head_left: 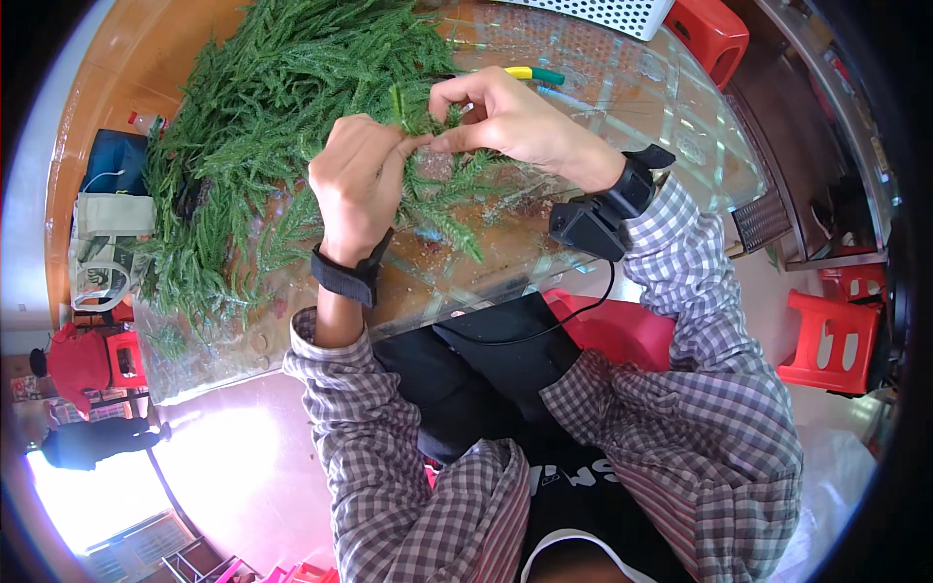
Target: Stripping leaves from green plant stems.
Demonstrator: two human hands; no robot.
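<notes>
Left hand [355, 180]: back turned up, fingertips pinched on a green sprig [442, 216], a black band [348, 277] around its wrist.
Right hand [515, 121]: index finger and thumb curled about the sprig's greenery, thumb tip just beside the left fingertips; whether they grip tightly, I cannot tell.
Hands together: they nearly meet at the sprig.
Sprig's place: over the middle of the worktop [389, 309], between its far and near edges.
Sprig's direction: long axis runs roughly from far edge to near edge; a short tip points to the far edge, longer fronds fan toward the near edge and the right end. Its exact stem line is hidden by the fingers.
Right wrist: a black device [593, 225] with a cable.
Beyond the right hand: a yellow-and-green handle [535, 75].
Left of the hands: a heap of green branches [282, 126], covering the worktop's left part and far-left corner.
Far edge: a white perforated tray [622, 14].
Past the far-right corner: a red stool [717, 41].
</notes>
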